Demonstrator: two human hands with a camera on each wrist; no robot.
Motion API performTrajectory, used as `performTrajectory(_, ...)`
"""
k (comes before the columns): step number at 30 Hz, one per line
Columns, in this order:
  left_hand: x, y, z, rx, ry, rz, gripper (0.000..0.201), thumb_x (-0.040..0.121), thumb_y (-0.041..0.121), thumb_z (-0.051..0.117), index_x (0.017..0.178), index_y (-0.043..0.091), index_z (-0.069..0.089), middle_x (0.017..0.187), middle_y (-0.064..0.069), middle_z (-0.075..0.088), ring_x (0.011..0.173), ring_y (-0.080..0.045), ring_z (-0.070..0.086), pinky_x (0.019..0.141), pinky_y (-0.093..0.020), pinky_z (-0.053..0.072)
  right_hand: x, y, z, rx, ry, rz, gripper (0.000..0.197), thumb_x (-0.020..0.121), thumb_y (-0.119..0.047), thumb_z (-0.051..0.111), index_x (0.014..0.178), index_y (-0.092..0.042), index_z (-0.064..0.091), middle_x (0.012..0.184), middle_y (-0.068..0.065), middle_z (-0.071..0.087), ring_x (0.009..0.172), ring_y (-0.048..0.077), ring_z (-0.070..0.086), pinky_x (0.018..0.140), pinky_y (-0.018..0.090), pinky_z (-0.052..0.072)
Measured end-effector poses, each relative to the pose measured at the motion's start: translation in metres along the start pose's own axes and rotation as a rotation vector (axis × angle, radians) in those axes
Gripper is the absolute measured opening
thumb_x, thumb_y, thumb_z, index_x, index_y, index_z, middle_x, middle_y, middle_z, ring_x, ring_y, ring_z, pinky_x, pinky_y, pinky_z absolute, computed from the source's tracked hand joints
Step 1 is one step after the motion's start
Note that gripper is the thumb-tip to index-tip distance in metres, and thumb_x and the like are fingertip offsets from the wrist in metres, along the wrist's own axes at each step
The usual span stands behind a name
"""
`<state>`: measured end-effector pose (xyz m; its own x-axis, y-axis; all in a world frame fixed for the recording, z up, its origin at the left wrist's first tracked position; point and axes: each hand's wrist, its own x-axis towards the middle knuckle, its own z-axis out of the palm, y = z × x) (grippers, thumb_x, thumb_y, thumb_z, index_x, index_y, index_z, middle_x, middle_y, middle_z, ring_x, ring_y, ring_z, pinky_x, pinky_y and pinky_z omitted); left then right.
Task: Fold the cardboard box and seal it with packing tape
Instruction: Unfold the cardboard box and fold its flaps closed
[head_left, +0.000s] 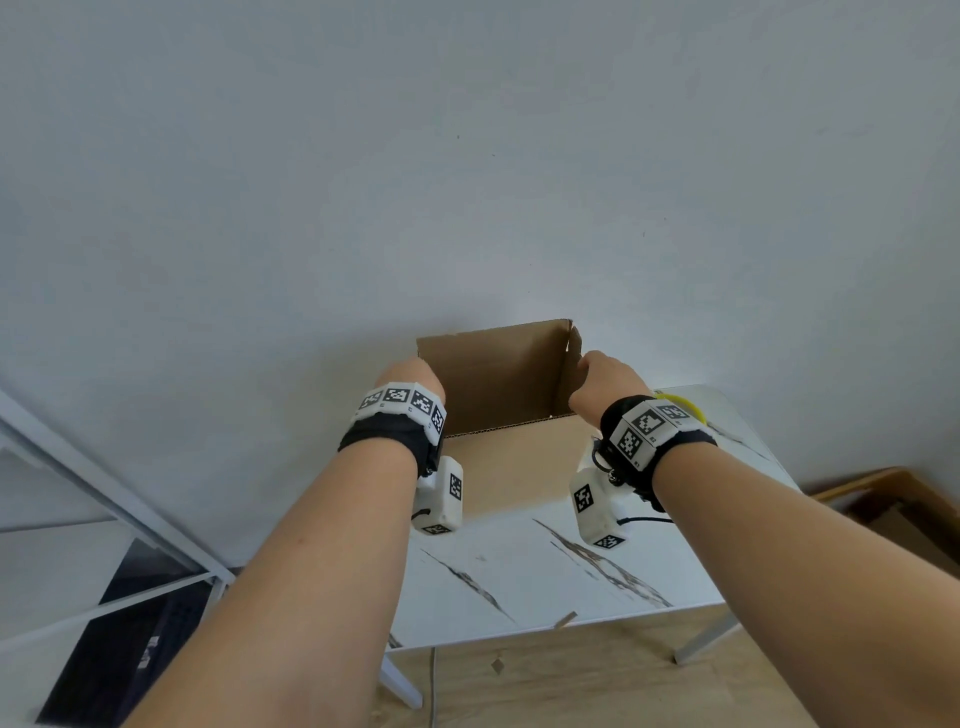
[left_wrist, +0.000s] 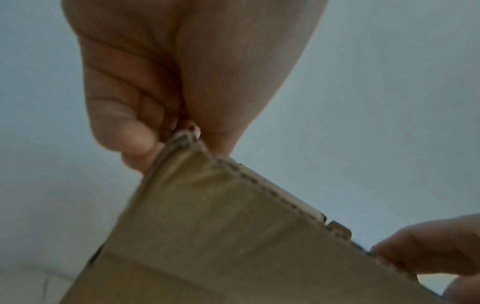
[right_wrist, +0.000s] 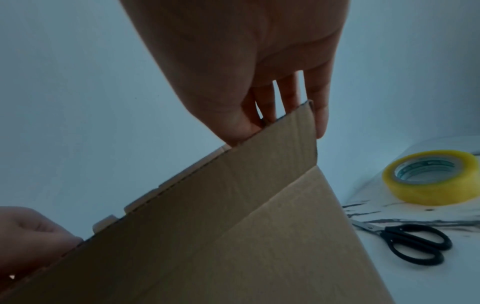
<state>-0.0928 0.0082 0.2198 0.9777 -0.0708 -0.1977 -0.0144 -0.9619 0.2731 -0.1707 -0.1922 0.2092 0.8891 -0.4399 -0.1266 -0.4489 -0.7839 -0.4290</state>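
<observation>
A brown cardboard box (head_left: 498, 384) stands on the marble-patterned table (head_left: 530, 577) near the wall, its top flaps up. My left hand (head_left: 413, 376) pinches the left corner of the near top flap (left_wrist: 207, 216) between thumb and fingers (left_wrist: 124, 135). My right hand (head_left: 602, 379) holds the right corner of that flap (right_wrist: 259, 174), thumb in front and fingers (right_wrist: 322, 115) behind. A roll of clear yellowish packing tape (right_wrist: 428, 176) lies on the table right of the box; the head view shows only its yellow rim (head_left: 680, 402) behind my right wrist.
Black-handled scissors (right_wrist: 413, 242) lie on the table in front of the tape. A white wall is close behind the box. A white metal frame (head_left: 104, 509) stands at the left and a wooden piece (head_left: 904, 509) at the right, on the wood floor (head_left: 597, 680).
</observation>
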Motion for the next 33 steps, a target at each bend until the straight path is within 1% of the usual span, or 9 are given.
performTrajectory(4,-0.007,-0.001,0.0,-0.117,0.078,-0.006,0.028,0.095,0.012,0.048,0.112,-0.003,0.063,0.112,-0.019,0.066,0.105,-0.035,0.063,0.083,-0.037,0.049,0.0,0.007,0.007,0.036,0.031,0.01,0.048,0.081,-0.005,0.053,0.128,-0.013,0.049,0.125,0.009,0.057,0.111,0.028,0.056,0.084,0.032,0.043)
performTrajectory(6,-0.009,-0.004,0.006,-0.125,0.068,-0.016,0.021,0.094,0.011,0.049,0.087,0.0,0.065,0.087,-0.018,0.065,0.082,-0.032,0.063,0.074,-0.036,0.049,0.001,0.009,0.01,0.071,0.021,0.007,0.057,0.083,-0.008,0.054,0.139,-0.015,0.043,0.135,0.008,0.051,0.119,0.027,0.053,0.091,0.033,0.043)
performTrajectory(9,-0.012,-0.009,0.016,-0.163,0.096,-0.065,0.036,0.089,0.008,0.051,0.055,0.01,0.04,0.063,-0.014,0.053,0.06,-0.025,0.054,0.057,-0.03,0.038,0.001,0.011,0.012,0.108,0.007,0.001,0.063,0.085,-0.01,0.053,0.145,-0.017,0.037,0.145,0.006,0.044,0.125,0.025,0.05,0.097,0.034,0.043)
performTrajectory(16,-0.019,-0.017,0.025,-0.225,0.179,-0.076,0.024,0.086,0.007,0.05,0.062,0.008,0.047,0.093,-0.02,0.067,0.089,-0.036,0.065,0.059,-0.032,0.04,0.004,0.01,0.011,0.098,0.049,-0.024,0.054,0.083,-0.004,0.052,0.136,-0.017,0.049,0.137,0.006,0.052,0.122,0.025,0.052,0.096,0.033,0.043)
performTrajectory(18,-0.019,-0.017,0.026,-0.241,0.187,-0.076,0.011,0.088,0.006,0.049,0.084,0.003,0.059,0.099,-0.02,0.067,0.093,-0.036,0.064,0.064,-0.035,0.046,0.005,0.012,0.013,0.084,0.058,-0.035,0.051,0.084,-0.003,0.051,0.133,-0.018,0.052,0.135,0.005,0.053,0.119,0.024,0.053,0.095,0.033,0.045)
performTrajectory(21,-0.017,-0.016,0.029,-0.249,0.225,-0.077,0.022,0.091,0.006,0.048,0.111,0.004,0.055,0.107,-0.015,0.063,0.097,-0.033,0.061,0.071,-0.035,0.044,0.004,0.016,0.016,0.07,0.056,-0.048,0.059,0.085,0.002,0.048,0.138,-0.024,0.049,0.14,0.003,0.05,0.121,0.023,0.053,0.096,0.034,0.046)
performTrajectory(24,-0.02,-0.015,0.036,-0.263,0.271,-0.033,0.018,0.09,0.007,0.049,0.107,0.009,0.054,0.106,-0.011,0.062,0.091,-0.03,0.06,0.066,-0.033,0.041,0.001,0.02,0.017,0.073,0.043,-0.069,0.073,0.085,0.005,0.045,0.149,-0.031,0.034,0.146,0.001,0.045,0.125,0.024,0.052,0.098,0.034,0.046)
performTrajectory(28,-0.026,-0.012,0.043,-0.266,0.276,-0.018,0.026,0.085,-0.003,0.047,0.108,0.008,0.049,0.11,-0.009,0.055,0.092,-0.031,0.058,0.066,-0.034,0.041,0.0,0.02,0.019,0.05,0.026,-0.123,0.085,0.084,0.004,0.045,0.152,-0.038,0.014,0.14,0.001,0.054,0.105,0.027,0.062,0.08,0.033,0.051)
performTrajectory(33,-0.019,-0.01,0.047,-0.352,0.273,0.057,0.021,0.078,-0.004,0.05,0.088,0.015,0.047,0.102,-0.007,0.057,0.075,-0.023,0.05,0.062,-0.031,0.038,0.003,0.016,0.023,-0.013,0.027,-0.062,0.068,0.089,-0.002,0.048,0.147,-0.033,0.032,0.129,0.005,0.06,0.108,0.025,0.06,0.083,0.033,0.05)
